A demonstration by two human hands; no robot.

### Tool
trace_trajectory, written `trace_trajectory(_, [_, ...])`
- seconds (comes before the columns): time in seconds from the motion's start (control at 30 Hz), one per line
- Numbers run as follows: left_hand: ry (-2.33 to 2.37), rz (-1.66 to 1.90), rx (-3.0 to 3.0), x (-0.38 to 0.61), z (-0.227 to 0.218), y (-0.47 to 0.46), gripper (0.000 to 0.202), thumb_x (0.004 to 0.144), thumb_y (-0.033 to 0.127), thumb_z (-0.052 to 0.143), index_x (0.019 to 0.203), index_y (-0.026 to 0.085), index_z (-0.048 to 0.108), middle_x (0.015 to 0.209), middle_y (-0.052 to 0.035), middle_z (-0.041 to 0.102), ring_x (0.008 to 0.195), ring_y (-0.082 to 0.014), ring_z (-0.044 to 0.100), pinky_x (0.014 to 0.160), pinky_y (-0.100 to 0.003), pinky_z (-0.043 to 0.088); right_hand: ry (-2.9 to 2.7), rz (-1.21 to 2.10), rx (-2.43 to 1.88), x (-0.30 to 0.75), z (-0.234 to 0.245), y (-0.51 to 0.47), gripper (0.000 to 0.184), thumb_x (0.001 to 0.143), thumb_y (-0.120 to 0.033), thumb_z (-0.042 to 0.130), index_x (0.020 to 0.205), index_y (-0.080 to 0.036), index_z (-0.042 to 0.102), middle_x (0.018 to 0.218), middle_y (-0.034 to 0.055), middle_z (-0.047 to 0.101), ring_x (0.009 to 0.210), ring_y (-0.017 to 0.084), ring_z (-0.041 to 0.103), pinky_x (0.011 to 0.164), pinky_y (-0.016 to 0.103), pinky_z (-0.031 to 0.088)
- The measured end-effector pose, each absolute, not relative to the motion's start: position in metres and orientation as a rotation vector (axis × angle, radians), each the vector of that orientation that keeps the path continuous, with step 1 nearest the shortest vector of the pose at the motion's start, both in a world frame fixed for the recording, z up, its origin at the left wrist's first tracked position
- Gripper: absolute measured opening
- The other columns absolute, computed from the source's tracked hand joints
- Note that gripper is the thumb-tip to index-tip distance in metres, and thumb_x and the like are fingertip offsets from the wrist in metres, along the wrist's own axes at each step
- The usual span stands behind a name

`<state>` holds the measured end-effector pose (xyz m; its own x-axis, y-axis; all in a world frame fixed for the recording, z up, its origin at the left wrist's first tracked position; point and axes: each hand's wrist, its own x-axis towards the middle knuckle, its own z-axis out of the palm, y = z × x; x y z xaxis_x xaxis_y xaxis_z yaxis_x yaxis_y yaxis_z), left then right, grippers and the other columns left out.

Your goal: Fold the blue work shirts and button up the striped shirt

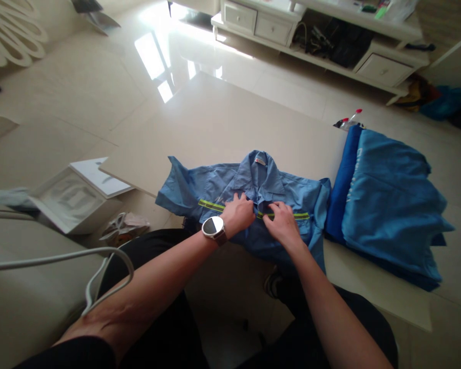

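A light blue short-sleeved work shirt [218, 179] lies face up, its collar pointing away from me and its lower part hanging over the table's near edge. Yellow-green stripes cross its chest. My left hand [238, 212], with a watch [213, 227] on the wrist, has its fingers bent and closed on the shirt's front opening below the collar. Just to the right, my right hand [282, 223] grips the other side of the opening at the stripe, fingers curled. The fingertips and the cloth between them are partly hidden.
Folded blue garments [392, 205] are stacked on the right of the pale tabletop [223, 118]. Bottles with red caps [355, 115] show behind them. A white box [72, 200] stands at left, near a pale cable or tube [61, 259]. A white cabinet [272, 31] stands beyond.
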<state>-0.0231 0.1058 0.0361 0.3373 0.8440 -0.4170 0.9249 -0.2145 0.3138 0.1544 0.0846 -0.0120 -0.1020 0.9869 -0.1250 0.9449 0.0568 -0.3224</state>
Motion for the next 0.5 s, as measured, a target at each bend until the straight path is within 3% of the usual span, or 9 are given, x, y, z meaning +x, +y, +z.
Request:
trace_trajectory(0.27, [1.522, -0.201, 2.105, -0.026, 0.037, 0.110, 0.035, 0.097, 0.031, 0.053, 0.125, 0.016, 0.068, 0.146, -0.0199, 0.052, 0.142, -0.0420, 0.044, 0.105, -0.058, 0.054, -2.282, 0.521, -1.954, 0.158, -0.016, 0.083, 0.045, 0.088, -0.035, 0.062, 0.128, -0.015, 0.068, 0.142, 0.0176, 0.054, 0.135, 0.036, 0.047, 0.117, 0.046, 0.042])
trace_trajectory(0.4, [1.513, -0.169, 2.125, -0.026, 0.033, 0.115, 0.036, 0.097, 0.028, 0.052, 0.127, 0.016, 0.067, 0.150, -0.0197, 0.049, 0.145, -0.0412, 0.041, 0.107, -0.060, 0.051, -2.349, 0.634, -1.964, 0.158, -0.019, 0.079, 0.068, 0.087, -0.048, 0.069, 0.144, -0.013, 0.057, 0.158, 0.0199, 0.039, 0.152, 0.043, 0.027, 0.125, 0.053, 0.030])
trace_trajectory(0.5, [1.494, -0.145, 2.137, -0.027, 0.028, 0.117, 0.039, 0.097, 0.027, 0.051, 0.133, 0.016, 0.064, 0.158, -0.0200, 0.043, 0.151, -0.0413, 0.033, 0.113, -0.064, 0.045, -2.355, 0.690, -1.991, 0.155, -0.023, 0.073, 0.088, 0.084, -0.057, 0.072, 0.157, -0.017, 0.042, 0.168, 0.0167, 0.025, 0.157, 0.047, 0.012, 0.126, 0.059, 0.024])
